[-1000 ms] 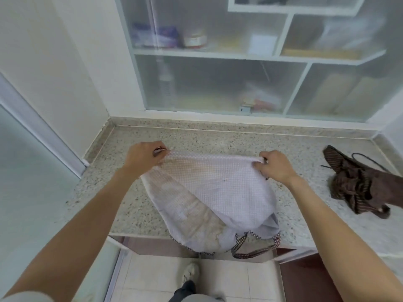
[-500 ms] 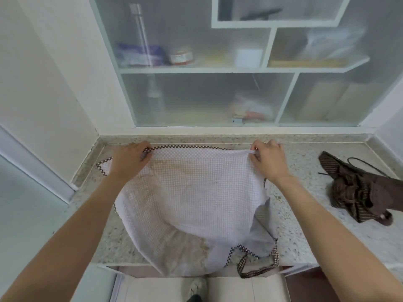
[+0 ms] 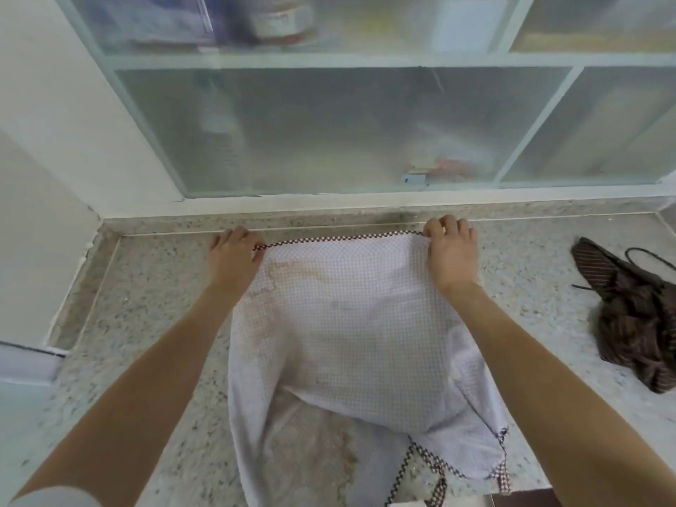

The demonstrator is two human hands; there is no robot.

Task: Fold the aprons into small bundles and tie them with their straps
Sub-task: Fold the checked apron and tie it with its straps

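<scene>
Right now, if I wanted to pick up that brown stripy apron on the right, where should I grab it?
I would grab the brown apron by its thick, bunched middle, coming from above with the right hand, the nearer one. It lies crumpled in a heap on the counter, so the middle probably gathers most cloth. Its thin strap loops out at the far side; pulling that alone would likely just drag it.

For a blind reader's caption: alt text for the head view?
Both hands, left hand and right hand, pinch the far edge of a white checked apron spread on a speckled counter. A dark striped apron lies crumpled to the right.
</scene>
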